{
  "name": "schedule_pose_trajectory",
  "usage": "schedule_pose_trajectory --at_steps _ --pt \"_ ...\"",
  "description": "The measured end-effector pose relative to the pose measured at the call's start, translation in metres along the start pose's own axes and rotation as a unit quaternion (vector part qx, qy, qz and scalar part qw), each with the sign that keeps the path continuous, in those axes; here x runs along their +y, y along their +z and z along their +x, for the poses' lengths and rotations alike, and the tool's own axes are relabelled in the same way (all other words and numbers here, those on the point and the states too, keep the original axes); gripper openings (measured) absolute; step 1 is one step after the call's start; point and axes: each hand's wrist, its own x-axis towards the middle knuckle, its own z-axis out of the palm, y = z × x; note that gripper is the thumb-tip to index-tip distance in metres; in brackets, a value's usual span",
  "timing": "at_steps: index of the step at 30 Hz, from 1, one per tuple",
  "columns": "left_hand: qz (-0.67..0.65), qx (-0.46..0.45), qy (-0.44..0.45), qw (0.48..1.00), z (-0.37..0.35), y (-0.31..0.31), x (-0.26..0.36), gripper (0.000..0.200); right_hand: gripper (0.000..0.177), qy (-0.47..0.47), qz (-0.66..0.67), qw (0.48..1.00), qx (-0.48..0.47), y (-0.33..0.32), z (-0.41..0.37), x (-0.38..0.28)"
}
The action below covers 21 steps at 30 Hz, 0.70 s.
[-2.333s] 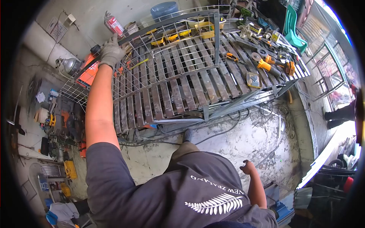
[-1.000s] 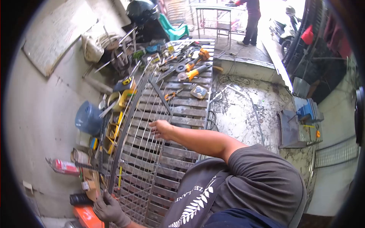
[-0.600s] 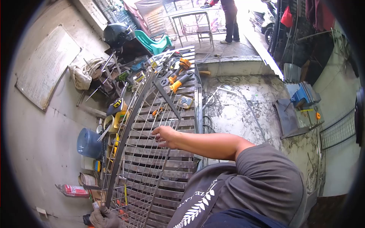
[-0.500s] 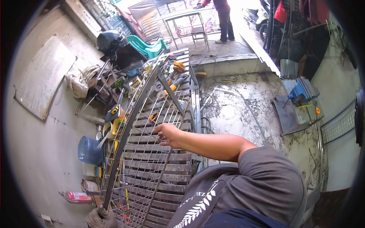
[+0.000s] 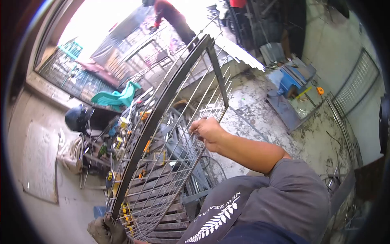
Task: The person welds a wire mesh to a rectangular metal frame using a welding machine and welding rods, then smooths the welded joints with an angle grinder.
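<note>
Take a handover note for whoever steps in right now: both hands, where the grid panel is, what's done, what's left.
Left hand, gloved: gripping the near end of the frame.
Right hand, bare: closed on the wires near the side edge.
Grid panel: tilted steeply over the slatted bench, far end high.
Done: far end is up off the bench.
Left: panel not yet set down anywhere.

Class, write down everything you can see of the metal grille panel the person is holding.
The grille panel is a grid of thin, pale metal rods set in a dark, curved flat-bar frame, with a straight dark cross-member at its far end. It stands tilted up off the slatted workbench, far end highest. The gloved left hand grips the frame's near end. The bare right hand closes on rods at its right side.
</note>
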Motion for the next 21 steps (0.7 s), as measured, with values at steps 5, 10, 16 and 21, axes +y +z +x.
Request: schedule_pose_trajectory --at_steps 5,10,16,21 --pt "-0.105 0.013 0.038 0.994 0.086 0.074 0.097 0.041 0.009 -0.090 0.075 0.991 0.071 -0.120 0.017 -0.088" --pt "-0.243 0.067 0.073 0.965 0.161 0.135 0.175 0.035 0.003 -0.167 0.136 0.968 0.129 -0.204 -0.005 -0.160" --pt "-0.343 0.082 0.096 0.931 0.212 0.206 0.247 0.033 0.006 -0.239 0.210 0.925 0.209 -0.286 -0.028 -0.201" --pt "-0.415 0.110 0.119 0.895 0.239 0.286 0.298 0.035 0.017 -0.268 0.204 0.897 0.285 -0.317 -0.035 -0.222"
